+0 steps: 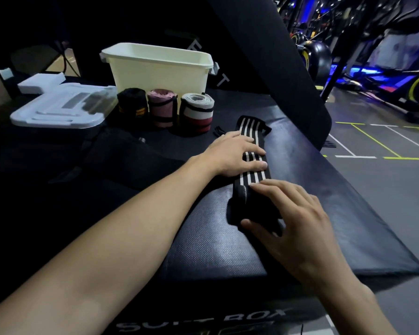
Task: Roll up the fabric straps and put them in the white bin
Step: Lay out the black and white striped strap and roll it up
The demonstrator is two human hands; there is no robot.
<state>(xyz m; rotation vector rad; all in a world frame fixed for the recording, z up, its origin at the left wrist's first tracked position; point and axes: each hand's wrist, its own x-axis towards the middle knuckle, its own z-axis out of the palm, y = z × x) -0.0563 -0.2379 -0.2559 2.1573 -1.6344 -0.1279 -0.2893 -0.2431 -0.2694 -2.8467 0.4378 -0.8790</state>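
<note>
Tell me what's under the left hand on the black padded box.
The flat striped black-and-white strap lies under the left hand, whose straight fingers press it down. The strap's part beneath the fingers is hidden.

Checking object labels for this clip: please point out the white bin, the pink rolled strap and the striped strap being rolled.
white bin [160, 76]: head view, on its front wall.
pink rolled strap [163, 110]: head view, on its side, mid-height.
striped strap [252, 131]: head view, on the flat stretch beyond the left hand.

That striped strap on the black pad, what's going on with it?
A person is rolling it up. The left hand presses the strap flat while the right hand works its near end. Three rolled straps stand before the white bin, not yet inside.
</note>
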